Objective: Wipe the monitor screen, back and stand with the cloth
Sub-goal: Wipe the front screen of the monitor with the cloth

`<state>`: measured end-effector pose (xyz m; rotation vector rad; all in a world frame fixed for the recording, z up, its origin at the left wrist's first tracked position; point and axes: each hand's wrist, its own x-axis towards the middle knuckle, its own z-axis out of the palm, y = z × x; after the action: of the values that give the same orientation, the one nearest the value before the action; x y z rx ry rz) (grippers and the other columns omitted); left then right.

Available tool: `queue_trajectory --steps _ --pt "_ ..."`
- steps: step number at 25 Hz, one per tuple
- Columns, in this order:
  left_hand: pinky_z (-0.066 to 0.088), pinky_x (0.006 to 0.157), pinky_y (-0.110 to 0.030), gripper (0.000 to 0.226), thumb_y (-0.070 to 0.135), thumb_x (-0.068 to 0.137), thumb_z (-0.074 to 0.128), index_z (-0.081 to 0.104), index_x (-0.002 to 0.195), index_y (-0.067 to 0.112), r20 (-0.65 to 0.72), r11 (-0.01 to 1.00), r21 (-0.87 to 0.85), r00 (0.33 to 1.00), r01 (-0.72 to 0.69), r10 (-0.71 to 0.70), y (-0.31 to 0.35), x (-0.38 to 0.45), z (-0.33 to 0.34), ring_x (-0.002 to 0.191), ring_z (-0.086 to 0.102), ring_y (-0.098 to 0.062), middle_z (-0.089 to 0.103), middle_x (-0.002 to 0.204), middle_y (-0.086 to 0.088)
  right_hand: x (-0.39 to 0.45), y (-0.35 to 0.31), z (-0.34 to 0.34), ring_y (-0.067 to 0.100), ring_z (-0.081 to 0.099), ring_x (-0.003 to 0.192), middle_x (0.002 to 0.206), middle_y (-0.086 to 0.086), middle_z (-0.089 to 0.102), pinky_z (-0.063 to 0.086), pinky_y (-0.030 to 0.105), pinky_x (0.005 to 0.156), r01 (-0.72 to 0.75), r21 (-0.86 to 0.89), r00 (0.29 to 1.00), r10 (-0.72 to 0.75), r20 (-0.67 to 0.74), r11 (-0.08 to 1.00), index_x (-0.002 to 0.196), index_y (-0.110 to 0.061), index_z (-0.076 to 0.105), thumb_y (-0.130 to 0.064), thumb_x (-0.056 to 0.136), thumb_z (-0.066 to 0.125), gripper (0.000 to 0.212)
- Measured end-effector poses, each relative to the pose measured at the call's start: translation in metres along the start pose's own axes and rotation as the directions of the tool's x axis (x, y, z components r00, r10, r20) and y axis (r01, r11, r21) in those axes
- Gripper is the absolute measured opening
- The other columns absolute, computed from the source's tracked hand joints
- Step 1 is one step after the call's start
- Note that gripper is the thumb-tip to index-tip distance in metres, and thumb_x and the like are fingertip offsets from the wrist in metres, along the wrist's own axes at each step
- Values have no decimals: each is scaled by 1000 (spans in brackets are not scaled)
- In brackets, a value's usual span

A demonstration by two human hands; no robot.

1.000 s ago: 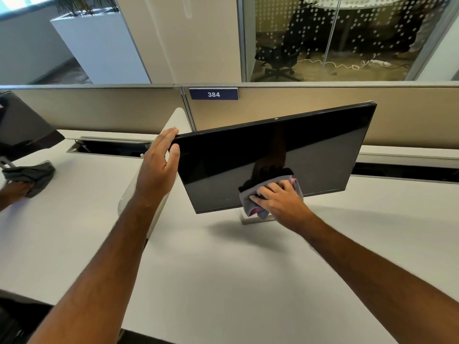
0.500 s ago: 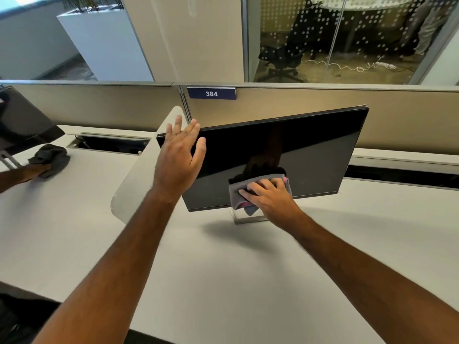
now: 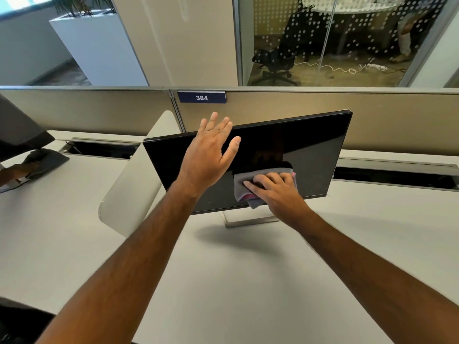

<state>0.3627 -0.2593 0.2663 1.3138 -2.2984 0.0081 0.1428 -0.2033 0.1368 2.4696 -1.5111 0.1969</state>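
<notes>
Monitor: your monitor (image 3: 310, 147) stands near the far edge of the desk (image 3: 223, 281), roughly mid-width, tilted so its right end rides higher than its left. Screen is dark, glossy, reflects your hand.
Stand: pale flat base (image 3: 248, 220) on the desk just below the monitor's lower edge; neck hidden behind panel & your arm.
Cloth: grey cloth (image 3: 242, 186) w/ a pink patch, bunched flat against the lower-middle of the screen; a corner hangs just past the bottom bezel.
R hand: your right hand (image 3: 275, 192) presses the cloth onto the screen, fingers spread & fairly straight across it, palm low by the bottom bezel.
L hand: your left hand (image 3: 211, 152) is open, fingers straight & loosely fanned, in front of the upper-left part of the screen; fingertips reach the top edge. Can't tell if the palm touches the glass.
Desk left side: white rounded divider panel (image 3: 134, 184) leans just left of the monitor.
Far left: another person's hand (image 3: 18, 170) on a dark grey rag (image 3: 49, 158), by a second monitor (image 3: 17, 130) at the desk's left edge.
Behind: beige partition w/ blue plate (image 3: 201, 97) reading 384.
</notes>
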Motion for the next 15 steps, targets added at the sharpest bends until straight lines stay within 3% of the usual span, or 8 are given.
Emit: queue_trajectory --steps 4,7,15 --pt "9 131 -40 67 53 108 23 40 156 10 1 1000 -5 1000 -26 26 11 6 6 158 21 -19 40 163 -8 -17 3 19 27 50 122 137 0 51 43 53 101 72 -28 985 -67 159 997 148 -32 44 -20 78 82 80" --pt "8 131 -37 67 52 107 25 43 155 10 -21 999 -34 1000 -21 20 8 6 8 156 26 -18 43 161 -7 -33 25 25 29 51 123 137 1 53 41 57 102 50 -61 985 -39 170 997 147 -33 45 -20 79 81 79" --pt "16 130 -38 58 46 107 40 51 149 8 -108 998 -66 994 26 -33 17 5 14 153 35 -22 50 156 -9 -7 47 -17 30 47 125 142 5 50 38 53 101 -4 -32 993 0 -116 999 150 -26 44 -22 84 77 74"
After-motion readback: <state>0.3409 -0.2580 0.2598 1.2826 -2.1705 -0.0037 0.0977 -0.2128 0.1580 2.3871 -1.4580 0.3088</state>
